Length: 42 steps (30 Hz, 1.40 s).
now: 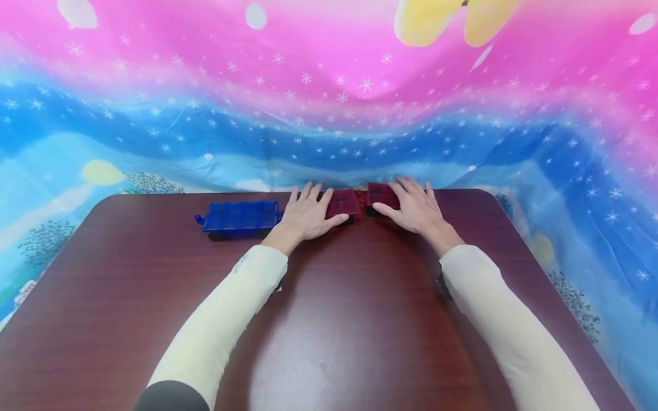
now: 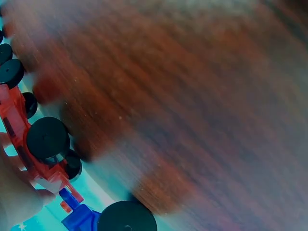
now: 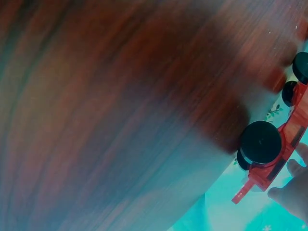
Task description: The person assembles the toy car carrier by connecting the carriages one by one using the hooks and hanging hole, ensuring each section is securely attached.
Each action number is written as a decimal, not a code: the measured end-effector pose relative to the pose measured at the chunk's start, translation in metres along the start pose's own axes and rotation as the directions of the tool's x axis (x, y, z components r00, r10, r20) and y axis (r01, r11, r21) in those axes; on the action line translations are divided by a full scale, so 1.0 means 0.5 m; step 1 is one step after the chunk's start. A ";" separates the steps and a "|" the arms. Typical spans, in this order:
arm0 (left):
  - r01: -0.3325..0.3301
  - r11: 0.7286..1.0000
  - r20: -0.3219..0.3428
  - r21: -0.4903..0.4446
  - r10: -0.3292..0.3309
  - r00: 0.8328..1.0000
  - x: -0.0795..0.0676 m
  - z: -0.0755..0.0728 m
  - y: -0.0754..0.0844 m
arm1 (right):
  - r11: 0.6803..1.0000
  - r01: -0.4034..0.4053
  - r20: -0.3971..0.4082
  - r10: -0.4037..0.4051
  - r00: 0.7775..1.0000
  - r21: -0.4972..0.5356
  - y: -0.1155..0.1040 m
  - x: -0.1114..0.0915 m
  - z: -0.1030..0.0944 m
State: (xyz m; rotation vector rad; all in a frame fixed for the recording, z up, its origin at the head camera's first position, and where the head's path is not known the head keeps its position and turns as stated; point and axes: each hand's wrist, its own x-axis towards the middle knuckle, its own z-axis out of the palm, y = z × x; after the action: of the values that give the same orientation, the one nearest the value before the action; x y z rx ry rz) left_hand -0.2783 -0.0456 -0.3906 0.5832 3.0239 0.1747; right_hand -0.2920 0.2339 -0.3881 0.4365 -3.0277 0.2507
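Note:
A row of toy train wagons on black wheels stands along the table's far edge. My left hand point(image 1: 307, 214) lies over the left red wagon point(image 1: 344, 201), its fingers straight and spread and the thumb along the near side. My right hand point(image 1: 417, 211) rests in the same spread way on the right red wagon point(image 1: 379, 194). Between the two red wagons there is a small reddish link, too small to make out. To the left stands a blue wagon point(image 1: 241, 216); the left wrist view shows its coupling meeting the red wagon point(image 2: 36, 163). My palms hide parts of both red wagons.
The dark brown wooden table point(image 1: 354, 342) has rounded far corners. Right behind the wagons hangs a pink and blue patterned cloth point(image 1: 329, 114), which also runs down both sides of the table.

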 end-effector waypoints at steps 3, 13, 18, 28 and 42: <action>0.002 1.000 0.005 0.004 -0.002 1.000 0.006 0.006 0.006 | 1.000 -0.004 0.001 0.004 1.000 -0.006 0.003 0.000 0.003; 0.003 0.999 0.025 0.032 -0.004 1.000 0.019 0.024 0.016 | 1.000 -0.016 0.000 0.016 1.000 -0.008 0.014 -0.007 0.010; -0.018 0.997 0.040 0.081 0.015 0.999 0.017 0.020 0.010 | 0.999 -0.044 0.013 0.044 0.999 -0.003 0.016 -0.003 0.012; -0.039 0.996 0.030 0.077 0.037 0.999 0.012 0.020 -0.002 | 0.997 -0.067 0.059 0.069 0.996 -0.026 0.021 -0.002 0.024; -0.094 0.991 0.026 0.092 0.092 0.995 0.008 0.014 -0.011 | 0.998 -0.024 0.078 0.028 0.997 -0.058 0.046 0.000 0.024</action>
State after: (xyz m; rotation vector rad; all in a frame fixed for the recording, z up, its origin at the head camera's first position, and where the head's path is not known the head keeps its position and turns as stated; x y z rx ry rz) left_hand -0.2836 -0.0485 -0.3984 0.7295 2.9987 0.0317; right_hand -0.2995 0.2538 -0.4032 0.4126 -3.1098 0.1522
